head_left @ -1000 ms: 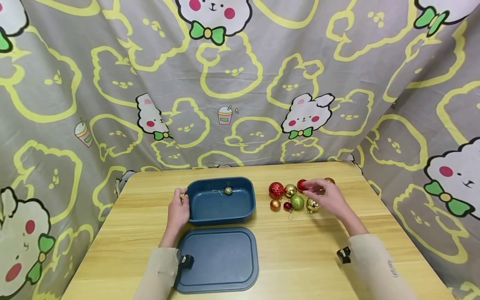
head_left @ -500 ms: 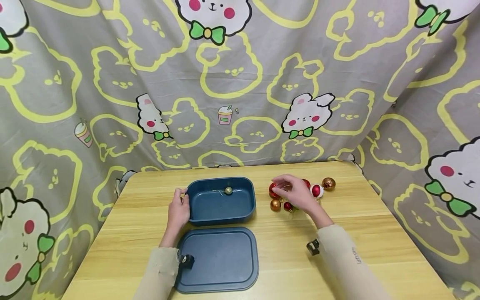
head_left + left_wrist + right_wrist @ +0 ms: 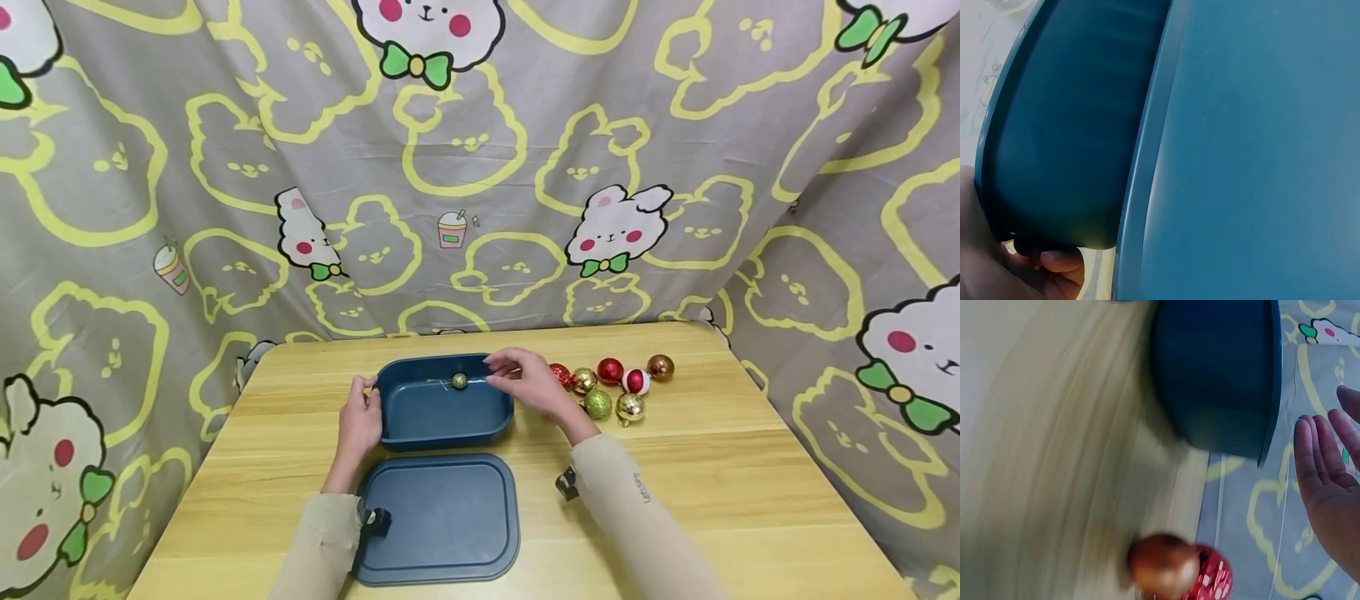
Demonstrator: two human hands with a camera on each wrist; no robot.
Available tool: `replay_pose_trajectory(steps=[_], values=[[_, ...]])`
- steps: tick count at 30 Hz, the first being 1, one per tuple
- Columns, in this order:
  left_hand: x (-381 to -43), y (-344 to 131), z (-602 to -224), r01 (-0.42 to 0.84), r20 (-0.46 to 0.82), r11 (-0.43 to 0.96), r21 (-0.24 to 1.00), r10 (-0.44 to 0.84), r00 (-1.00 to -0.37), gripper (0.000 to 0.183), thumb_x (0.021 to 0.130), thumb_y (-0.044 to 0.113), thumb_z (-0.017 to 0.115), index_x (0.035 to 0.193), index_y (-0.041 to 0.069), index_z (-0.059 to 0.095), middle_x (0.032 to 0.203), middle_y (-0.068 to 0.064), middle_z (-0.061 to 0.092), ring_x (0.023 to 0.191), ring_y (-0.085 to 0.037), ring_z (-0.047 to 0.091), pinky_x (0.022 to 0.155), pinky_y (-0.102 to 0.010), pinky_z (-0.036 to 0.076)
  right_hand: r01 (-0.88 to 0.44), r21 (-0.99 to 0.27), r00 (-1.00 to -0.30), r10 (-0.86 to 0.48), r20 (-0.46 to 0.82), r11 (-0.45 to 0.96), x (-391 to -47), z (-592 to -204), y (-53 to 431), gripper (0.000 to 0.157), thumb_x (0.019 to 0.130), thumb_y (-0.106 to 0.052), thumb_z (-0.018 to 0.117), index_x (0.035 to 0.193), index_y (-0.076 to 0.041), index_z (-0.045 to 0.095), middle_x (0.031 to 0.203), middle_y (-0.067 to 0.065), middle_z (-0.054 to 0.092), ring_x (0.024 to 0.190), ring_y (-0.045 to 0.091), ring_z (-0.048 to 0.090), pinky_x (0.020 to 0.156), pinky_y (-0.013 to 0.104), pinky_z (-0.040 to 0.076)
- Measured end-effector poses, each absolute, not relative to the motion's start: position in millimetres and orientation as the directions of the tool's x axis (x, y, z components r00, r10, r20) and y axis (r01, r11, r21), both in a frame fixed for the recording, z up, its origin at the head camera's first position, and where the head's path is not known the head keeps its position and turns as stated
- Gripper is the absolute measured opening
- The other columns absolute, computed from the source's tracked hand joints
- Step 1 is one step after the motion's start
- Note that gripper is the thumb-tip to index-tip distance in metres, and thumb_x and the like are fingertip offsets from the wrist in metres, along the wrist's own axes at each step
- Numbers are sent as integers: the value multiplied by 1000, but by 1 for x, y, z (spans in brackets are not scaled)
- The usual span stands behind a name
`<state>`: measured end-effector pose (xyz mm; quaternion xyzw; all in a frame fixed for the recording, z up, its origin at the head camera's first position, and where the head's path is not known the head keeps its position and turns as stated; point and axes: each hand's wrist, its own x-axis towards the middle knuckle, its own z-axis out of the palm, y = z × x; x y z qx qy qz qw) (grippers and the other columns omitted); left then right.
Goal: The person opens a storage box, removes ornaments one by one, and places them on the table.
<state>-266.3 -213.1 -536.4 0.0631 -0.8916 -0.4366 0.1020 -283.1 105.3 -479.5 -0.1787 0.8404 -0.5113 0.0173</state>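
My left hand (image 3: 360,421) grips the left end of a dark blue rectangular box (image 3: 442,417); its curled fingers show at the end of the box in the left wrist view. Inside, a small gold bauble (image 3: 459,381) with a loose thread lies toward the back. At the box's right end, my right hand (image 3: 528,383) hovers over the rim. Its fingers (image 3: 1319,447) look nearly straight in the right wrist view, and nothing is visible between them and the thumb. An orange bauble (image 3: 1165,565) and a glittery red one (image 3: 1213,575) sit on the table below it.
The matching flat lid (image 3: 438,517) lies in front of the box. To the right are a gold bauble (image 3: 584,381), a red one (image 3: 610,371), a red-and-white one (image 3: 636,382), a brown one (image 3: 661,367), a green one (image 3: 597,405) and a mirrored gold one (image 3: 630,407).
My right hand has moved left from above the baubles to the box's right rim, uncovering several of them. My left hand and the box have stayed in place.
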Motion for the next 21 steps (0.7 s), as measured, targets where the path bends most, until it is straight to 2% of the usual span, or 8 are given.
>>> replay_pose_trajectory(steps=[4,8,21], values=[[-266,-211,-536,-22,131,604,797,-208,-969,29,112,16,43,138,8,52,76,-9,46,65,-22,44,60,-33,36,-299,-862,-926,-344,158,409,-289,-481,90,30,97,-14,74,126,-9,71,123,19,71,105,23,68,96,41,56],[-266,-210,-536,-21,132,603,797,-207,-969,29,112,17,43,138,9,52,75,-8,46,63,-22,44,59,-33,37,-299,-862,-922,-355,151,410,-293,-483,79,32,97,-13,73,127,-3,70,123,21,70,104,25,68,94,42,56],[-266,-212,-536,-10,138,610,793,-197,-971,28,111,16,42,137,7,52,75,-8,47,64,-22,44,61,-33,36,-262,-831,-931,-357,82,491,-301,-495,57,34,96,-12,74,127,0,69,113,16,71,100,24,67,92,41,55]])
